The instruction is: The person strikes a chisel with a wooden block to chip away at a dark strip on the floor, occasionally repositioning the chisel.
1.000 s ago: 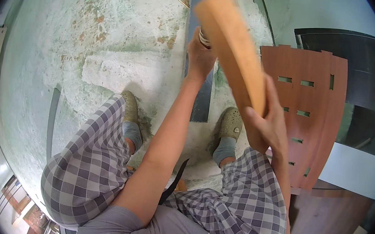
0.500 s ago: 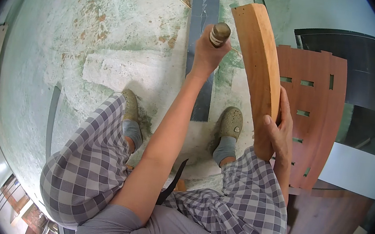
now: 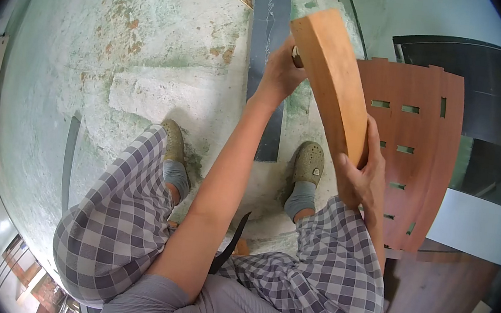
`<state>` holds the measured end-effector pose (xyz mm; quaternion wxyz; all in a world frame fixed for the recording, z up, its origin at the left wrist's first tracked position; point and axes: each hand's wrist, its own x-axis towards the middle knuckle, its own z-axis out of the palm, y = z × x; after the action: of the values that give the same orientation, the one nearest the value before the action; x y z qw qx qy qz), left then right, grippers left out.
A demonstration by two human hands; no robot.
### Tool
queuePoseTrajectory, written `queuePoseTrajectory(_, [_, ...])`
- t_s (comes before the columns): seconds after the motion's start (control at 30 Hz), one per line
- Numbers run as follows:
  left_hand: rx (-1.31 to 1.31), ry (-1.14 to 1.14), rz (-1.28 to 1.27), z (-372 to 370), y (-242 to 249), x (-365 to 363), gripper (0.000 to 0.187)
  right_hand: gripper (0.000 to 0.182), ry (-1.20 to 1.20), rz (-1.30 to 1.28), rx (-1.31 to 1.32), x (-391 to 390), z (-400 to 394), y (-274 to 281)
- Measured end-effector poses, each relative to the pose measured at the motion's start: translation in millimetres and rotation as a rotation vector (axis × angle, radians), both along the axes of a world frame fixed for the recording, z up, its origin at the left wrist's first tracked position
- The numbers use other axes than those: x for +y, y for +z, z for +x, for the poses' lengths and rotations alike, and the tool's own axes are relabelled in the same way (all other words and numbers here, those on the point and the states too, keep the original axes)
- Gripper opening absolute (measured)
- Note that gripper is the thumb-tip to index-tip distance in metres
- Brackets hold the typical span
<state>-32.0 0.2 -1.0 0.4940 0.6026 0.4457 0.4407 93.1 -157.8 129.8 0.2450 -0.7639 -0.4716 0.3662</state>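
Note:
My right hand [image 3: 365,178] grips the lower end of a thick, slightly curved wooden block [image 3: 332,73], thumb on the near face and fingers along its right edge. The block stands tilted over my checkered trouser leg, its cut end uppermost. Closed around a tool with a round handle [image 3: 298,57], my left hand [image 3: 280,77] is at the block's upper left edge. Only part of the handle end shows beside the wood; the tool's working end is hidden, so its kind I cannot tell.
A long dark board [image 3: 262,115] lies on the worn floor between my feet. To the right are a reddish-brown slotted panel [image 3: 424,126], dark panels [image 3: 483,89], a white board [image 3: 475,226] and a brown board [image 3: 441,292]. A narrow grey strip [image 3: 70,162] lies left.
The block's top has swung left and toward me, now overlapping the tool handle. My right hand has shifted slightly left with it; my left hand has stayed nearly in place.

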Motion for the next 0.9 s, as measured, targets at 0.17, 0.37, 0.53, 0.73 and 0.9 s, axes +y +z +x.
queuePoseTrajectory(0.17, [0.031,-0.072,-0.093,0.1,7.9,-5.4,0.028,0.089,-0.08,0.208,0.197,-12.5,10.5,3.7])
queuePoseTrajectory(0.37, [-0.037,-0.065,-0.11,-0.8,6.0,-3.8,0.035,0.091,-0.169,0.21,0.209,-6.5,3.7,-0.3])
queuePoseTrajectory(0.53, [0.03,-0.026,-0.045,-0.9,0.5,-4.1,0.028,0.089,-0.1,0.085,0.226,-5.3,0.1,8.0])
queuePoseTrajectory(0.73, [0.015,-0.062,-0.11,-1.5,1.9,-6.0,0.033,0.092,-0.173,0.284,0.184,-15.0,10.3,3.4])
queuePoseTrajectory(0.9, [0.051,-0.019,-0.063,1.1,-4.0,-1.7,0.028,0.084,-0.049,0.007,0.184,-12.4,-0.9,-11.9])
